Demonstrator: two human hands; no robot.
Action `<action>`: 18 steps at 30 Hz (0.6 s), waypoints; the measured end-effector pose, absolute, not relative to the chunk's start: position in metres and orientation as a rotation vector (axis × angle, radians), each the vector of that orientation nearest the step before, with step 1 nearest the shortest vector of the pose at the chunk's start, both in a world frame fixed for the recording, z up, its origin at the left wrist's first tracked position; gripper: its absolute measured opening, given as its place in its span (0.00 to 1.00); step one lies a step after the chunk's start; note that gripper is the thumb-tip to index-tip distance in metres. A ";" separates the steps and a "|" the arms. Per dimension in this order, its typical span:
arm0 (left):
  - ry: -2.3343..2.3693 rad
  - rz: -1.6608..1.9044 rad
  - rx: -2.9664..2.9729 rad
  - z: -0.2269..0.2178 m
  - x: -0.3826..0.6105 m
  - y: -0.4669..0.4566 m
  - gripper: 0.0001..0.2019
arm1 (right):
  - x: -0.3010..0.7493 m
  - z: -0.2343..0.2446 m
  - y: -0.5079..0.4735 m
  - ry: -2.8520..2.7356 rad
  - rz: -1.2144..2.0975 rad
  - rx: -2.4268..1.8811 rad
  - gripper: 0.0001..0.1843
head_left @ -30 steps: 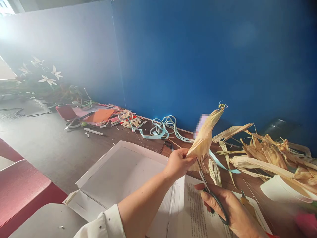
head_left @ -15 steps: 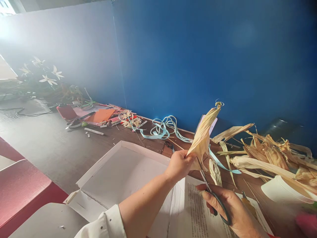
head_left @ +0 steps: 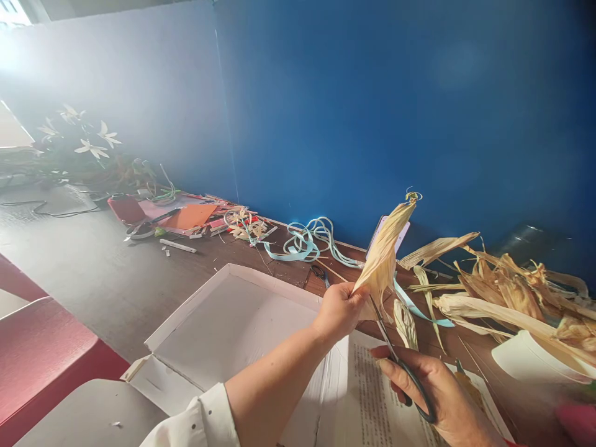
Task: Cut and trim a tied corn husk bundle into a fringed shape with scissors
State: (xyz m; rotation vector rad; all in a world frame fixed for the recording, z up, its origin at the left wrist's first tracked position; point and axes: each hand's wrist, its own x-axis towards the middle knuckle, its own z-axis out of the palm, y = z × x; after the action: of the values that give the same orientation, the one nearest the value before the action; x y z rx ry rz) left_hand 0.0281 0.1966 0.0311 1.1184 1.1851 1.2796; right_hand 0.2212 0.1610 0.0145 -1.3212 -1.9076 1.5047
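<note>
A pale dried corn husk (head_left: 387, 248) stands up from my left hand (head_left: 341, 310), its lower edge pinched between thumb and fingers. My right hand (head_left: 435, 382) is closed around the dark handles of a pair of scissors (head_left: 388, 341). The scissors' blades point up and to the left, with their tips at the husk's lower edge, just right of my left fingers. Below both hands lies a printed sheet (head_left: 372, 391). A smaller piece of husk (head_left: 406, 326) rests on the table behind the scissors.
An open white cardboard box (head_left: 242, 316) lies under my left forearm. Dried husks (head_left: 516, 288) are heaped at the right, beside a white paper cup (head_left: 535, 360) on its side. Light blue ribbon (head_left: 298, 245), a phone (head_left: 403, 236) and small scissors (head_left: 320, 273) lie towards the blue wall.
Almost nothing differs; both hands, the husk and the scissors keep their places. The whole view has shifted very slightly.
</note>
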 end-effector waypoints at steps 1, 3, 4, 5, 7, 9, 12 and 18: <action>1.185 1.280 1.115 0.031 0.028 0.196 0.18 | 0.221 0.015 0.161 -1.915 1.494 -1.322 0.25; 1.186 1.279 1.117 0.031 0.028 0.196 0.18 | 0.222 0.015 0.161 -1.942 1.468 -1.318 0.26; 1.188 1.277 1.117 0.031 0.028 0.197 0.18 | 0.222 0.015 0.161 -1.952 1.460 -1.320 0.26; 1.188 1.276 1.116 0.031 0.028 0.197 0.18 | 0.221 0.015 0.161 -1.956 1.456 -1.324 0.27; 1.183 1.278 1.102 0.031 0.028 0.198 0.18 | 0.221 0.015 0.162 -1.944 1.462 -1.330 0.28; 1.182 1.278 1.078 0.033 0.029 0.198 0.17 | 0.220 0.015 0.162 -1.926 1.467 -1.331 0.28; 1.208 1.274 1.039 0.038 0.030 0.196 0.16 | 0.218 0.016 0.161 -1.916 1.448 -1.332 0.28; 1.212 1.316 1.001 0.041 0.032 0.193 0.15 | 0.211 0.024 0.156 -1.835 1.398 -1.367 0.31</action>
State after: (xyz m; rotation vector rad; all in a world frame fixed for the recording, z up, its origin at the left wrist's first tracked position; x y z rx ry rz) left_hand 0.0321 0.1933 0.0414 1.0008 1.2124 1.3161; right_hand 0.2114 0.1562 0.0238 -1.3668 -1.8350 1.3976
